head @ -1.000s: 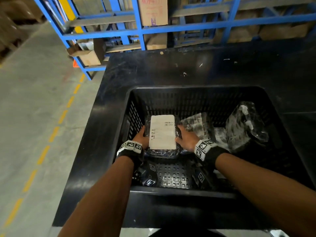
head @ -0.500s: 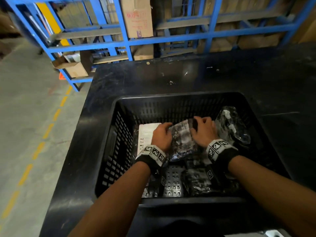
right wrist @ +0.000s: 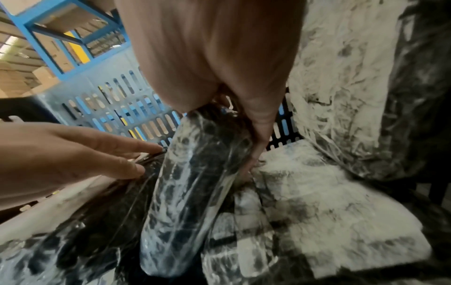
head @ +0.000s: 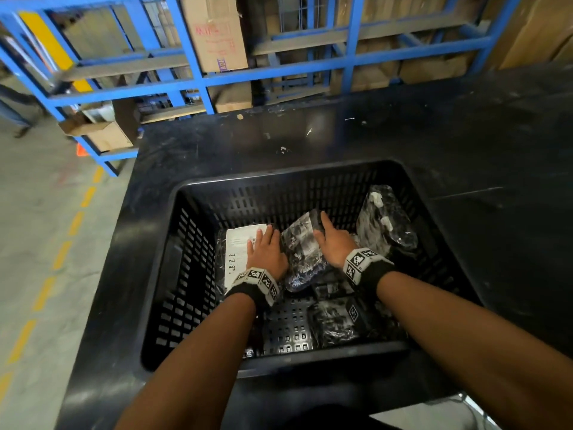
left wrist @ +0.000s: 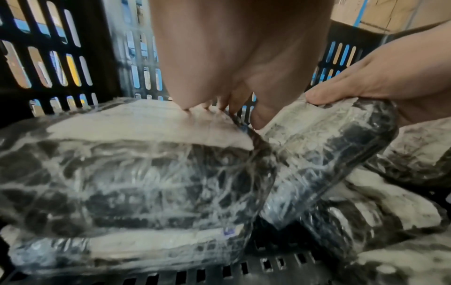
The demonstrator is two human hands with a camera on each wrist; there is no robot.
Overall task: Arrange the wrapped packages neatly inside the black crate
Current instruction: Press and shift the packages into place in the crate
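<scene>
The black slotted crate stands on a black table. At its back left lies a flat wrapped package with a white label; my left hand rests flat on it with straight fingers. Beside it a film-wrapped dark package stands tilted on its edge, and my right hand grips its top end, fingers running down its right side. A third package leans on the right wall. Another lies at the front.
The black table stretches behind and to the right of the crate. Blue metal racking with cardboard boxes stands beyond it. A concrete floor with a dashed yellow line runs along the left. Bare crate floor shows at the front.
Both hands left the labelled package and took the dark one beside it. My left hand has since gone back flat onto the label while the right keeps the dark package on edge.
</scene>
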